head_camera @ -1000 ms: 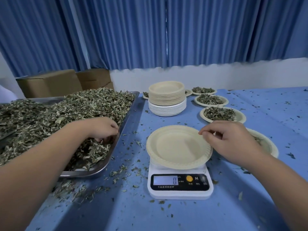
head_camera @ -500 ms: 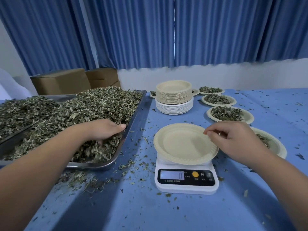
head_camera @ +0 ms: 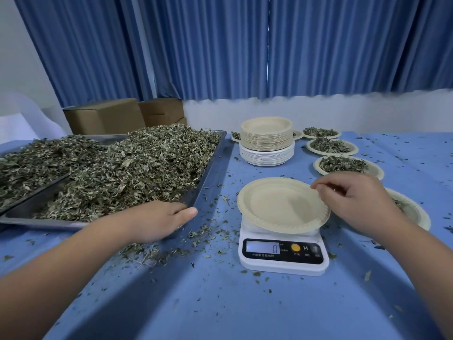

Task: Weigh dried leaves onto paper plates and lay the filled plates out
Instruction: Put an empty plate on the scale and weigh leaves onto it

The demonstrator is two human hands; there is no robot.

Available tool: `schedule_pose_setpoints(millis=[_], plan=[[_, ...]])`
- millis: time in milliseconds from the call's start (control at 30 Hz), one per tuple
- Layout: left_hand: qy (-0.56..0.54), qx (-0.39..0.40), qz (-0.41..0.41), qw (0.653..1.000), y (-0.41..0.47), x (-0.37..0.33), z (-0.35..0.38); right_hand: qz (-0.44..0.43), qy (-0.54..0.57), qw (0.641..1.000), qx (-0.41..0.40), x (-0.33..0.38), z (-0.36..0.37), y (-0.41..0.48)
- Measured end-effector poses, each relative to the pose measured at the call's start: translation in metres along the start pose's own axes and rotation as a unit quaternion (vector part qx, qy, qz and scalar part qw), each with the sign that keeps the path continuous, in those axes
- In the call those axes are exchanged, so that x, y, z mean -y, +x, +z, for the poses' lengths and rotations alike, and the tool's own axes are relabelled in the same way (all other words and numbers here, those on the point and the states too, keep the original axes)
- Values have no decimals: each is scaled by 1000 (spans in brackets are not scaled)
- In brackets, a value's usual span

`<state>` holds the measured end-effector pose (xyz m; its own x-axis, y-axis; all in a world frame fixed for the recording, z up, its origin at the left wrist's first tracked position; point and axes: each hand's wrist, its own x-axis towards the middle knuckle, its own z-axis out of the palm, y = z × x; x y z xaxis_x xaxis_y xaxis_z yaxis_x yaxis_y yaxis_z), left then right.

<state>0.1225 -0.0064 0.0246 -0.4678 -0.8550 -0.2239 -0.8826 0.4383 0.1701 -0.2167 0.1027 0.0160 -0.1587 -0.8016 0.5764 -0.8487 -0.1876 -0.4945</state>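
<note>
Empty paper plate (head_camera: 277,204) sits on scale (head_camera: 282,265), display at zero; right hand (head_camera: 355,200) pinches its far right rim. Left hand (head_camera: 157,222) lies palm-down at near corner of tray (head_camera: 211,168), by the dried leaves (head_camera: 137,168); cannot tell if it grasps any. Leaves look featherlight, brittle and prone to shedding, so scoop loosely from beneath; plate looks thin and bendy, so lift by opposite rims.

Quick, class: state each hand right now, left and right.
Left hand: palm down at the tray corner; grip cannot be told.
Right hand: pinching the rim of the paper plate.
</note>
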Motion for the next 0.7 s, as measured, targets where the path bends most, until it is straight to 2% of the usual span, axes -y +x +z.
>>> schedule_pose_setpoints(millis=[200, 267, 533, 700], plan=[[6, -166, 39, 985, -13, 5, 17, 1, -2, 1000, -20, -1, 0, 0], [-6, -196, 42, 980, -13, 8, 19, 3, -2, 1000, -23, -2, 0, 0], [-127, -174, 22, 976, -2, 18, 7, 1, 0, 1000, -24, -3, 0, -1], [-81, -216, 31, 973, 11, 27, -2, -1, -5, 1000, -26, -4, 1, 0]])
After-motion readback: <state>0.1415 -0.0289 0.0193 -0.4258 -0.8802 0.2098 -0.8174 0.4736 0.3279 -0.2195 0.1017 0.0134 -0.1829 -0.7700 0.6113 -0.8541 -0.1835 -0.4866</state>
